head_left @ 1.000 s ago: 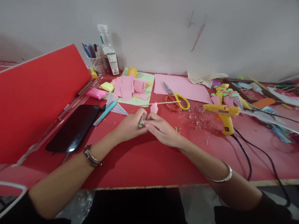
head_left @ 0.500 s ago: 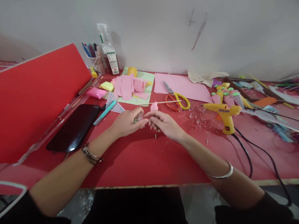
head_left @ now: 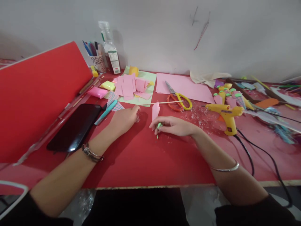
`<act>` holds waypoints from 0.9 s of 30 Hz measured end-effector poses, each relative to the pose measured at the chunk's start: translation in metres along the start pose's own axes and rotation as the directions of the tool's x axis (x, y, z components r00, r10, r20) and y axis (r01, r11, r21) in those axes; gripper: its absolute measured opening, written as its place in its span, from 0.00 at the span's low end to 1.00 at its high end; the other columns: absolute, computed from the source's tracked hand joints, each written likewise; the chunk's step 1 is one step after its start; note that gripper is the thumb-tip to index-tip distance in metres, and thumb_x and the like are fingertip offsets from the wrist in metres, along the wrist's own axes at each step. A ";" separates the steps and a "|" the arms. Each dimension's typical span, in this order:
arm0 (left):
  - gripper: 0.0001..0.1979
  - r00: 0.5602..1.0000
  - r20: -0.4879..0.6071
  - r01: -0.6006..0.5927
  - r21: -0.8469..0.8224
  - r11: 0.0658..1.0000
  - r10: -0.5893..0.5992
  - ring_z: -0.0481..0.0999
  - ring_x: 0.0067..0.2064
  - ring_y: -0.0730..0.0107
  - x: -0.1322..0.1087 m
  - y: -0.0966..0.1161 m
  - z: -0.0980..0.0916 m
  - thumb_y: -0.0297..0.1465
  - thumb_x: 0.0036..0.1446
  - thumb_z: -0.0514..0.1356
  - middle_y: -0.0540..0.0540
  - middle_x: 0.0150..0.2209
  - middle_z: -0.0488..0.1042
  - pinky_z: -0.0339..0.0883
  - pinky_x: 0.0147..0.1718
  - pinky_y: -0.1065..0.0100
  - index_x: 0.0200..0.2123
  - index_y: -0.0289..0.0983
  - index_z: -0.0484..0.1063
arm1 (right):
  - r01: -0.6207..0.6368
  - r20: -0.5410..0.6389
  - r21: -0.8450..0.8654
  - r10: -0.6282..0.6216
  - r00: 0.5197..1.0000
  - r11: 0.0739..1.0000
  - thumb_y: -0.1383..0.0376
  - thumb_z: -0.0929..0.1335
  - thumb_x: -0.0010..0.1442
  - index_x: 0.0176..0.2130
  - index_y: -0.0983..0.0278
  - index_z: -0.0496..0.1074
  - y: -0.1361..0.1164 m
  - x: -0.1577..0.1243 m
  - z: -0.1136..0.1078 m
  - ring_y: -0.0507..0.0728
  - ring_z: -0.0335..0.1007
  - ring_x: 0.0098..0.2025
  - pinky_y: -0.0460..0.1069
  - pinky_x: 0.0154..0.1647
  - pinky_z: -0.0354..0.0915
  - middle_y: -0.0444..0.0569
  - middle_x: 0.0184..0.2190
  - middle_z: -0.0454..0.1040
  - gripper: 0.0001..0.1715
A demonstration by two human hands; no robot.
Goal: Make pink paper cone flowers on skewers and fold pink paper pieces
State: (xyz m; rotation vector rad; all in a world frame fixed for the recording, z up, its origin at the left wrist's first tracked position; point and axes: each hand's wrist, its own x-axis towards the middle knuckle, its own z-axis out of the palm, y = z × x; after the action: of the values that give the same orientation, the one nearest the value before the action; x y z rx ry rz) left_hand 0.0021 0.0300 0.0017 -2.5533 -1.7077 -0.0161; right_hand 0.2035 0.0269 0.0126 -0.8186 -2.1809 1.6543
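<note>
My left hand (head_left: 124, 121) is closed, palm down, over the red table, with a crumpled bit of clear plastic (head_left: 137, 118) showing at its fingertips. Between the thumb and fingers of my right hand (head_left: 176, 126) is a small lump of light green clay (head_left: 160, 125). A tiny green crumb (head_left: 157, 137) lies on the table just below those fingers. Just beyond my right fingertips is a rolled pink paper piece (head_left: 155, 111), its lower end hidden behind them. A thin wooden stick (head_left: 168, 102) runs behind it and across the scissors' handles.
Yellow-and-red scissors (head_left: 174, 97) lie on pink paper (head_left: 197, 89). A corded yellow glue gun (head_left: 225, 116) lies right, near small paper cones (head_left: 229, 96). At left are a phone (head_left: 75, 127), a teal pen (head_left: 106, 112) and a red board (head_left: 42, 100); a glass bottle (head_left: 113, 58) stands behind.
My hands have moved apart, the right one shifting right and slightly toward me. Green clay now shows in my right hand; the plastic stays in my left, and more of the rolled pink paper is uncovered.
</note>
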 end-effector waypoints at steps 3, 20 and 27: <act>0.12 0.992 -0.125 0.018 -0.057 0.998 -0.025 0.72 0.35 0.61 0.001 -0.002 0.003 0.28 0.56 0.44 0.41 0.34 0.72 0.59 0.26 0.68 0.39 0.33 0.63 | -0.021 0.026 -0.003 0.022 0.999 1.000 0.70 0.62 0.52 0.40 0.65 0.63 0.001 -0.001 -0.002 0.47 0.65 0.30 0.46 0.32 0.64 0.43 0.30 0.65 0.12; 0.12 0.965 -0.260 -0.001 -0.131 0.991 -0.033 0.68 0.40 0.60 0.003 -0.003 0.007 0.30 0.53 0.48 0.42 0.39 0.70 0.60 0.35 0.65 0.39 0.34 0.65 | 0.041 -0.003 -0.509 -0.050 0.999 0.860 0.69 0.65 0.50 0.32 0.67 0.71 -0.003 0.000 0.004 0.47 0.61 0.26 0.44 0.28 0.60 0.46 0.28 0.67 0.07; 0.18 0.835 -0.543 -0.247 -0.228 0.942 0.087 0.66 0.40 0.60 -0.002 -0.002 0.000 0.36 0.55 0.45 0.40 0.38 0.68 0.60 0.38 0.62 0.43 0.30 0.62 | -0.017 -0.286 -0.119 -0.018 0.958 0.993 0.67 0.61 0.54 0.36 0.67 0.68 0.000 0.005 0.011 0.46 0.61 0.23 0.43 0.25 0.60 0.43 0.24 0.67 0.10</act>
State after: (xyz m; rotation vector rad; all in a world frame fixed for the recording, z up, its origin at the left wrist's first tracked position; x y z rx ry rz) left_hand 0.0001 0.0292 0.0015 -2.5337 -1.3356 -0.9363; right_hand 0.1936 0.0214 0.0092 -1.0210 -2.0896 1.3172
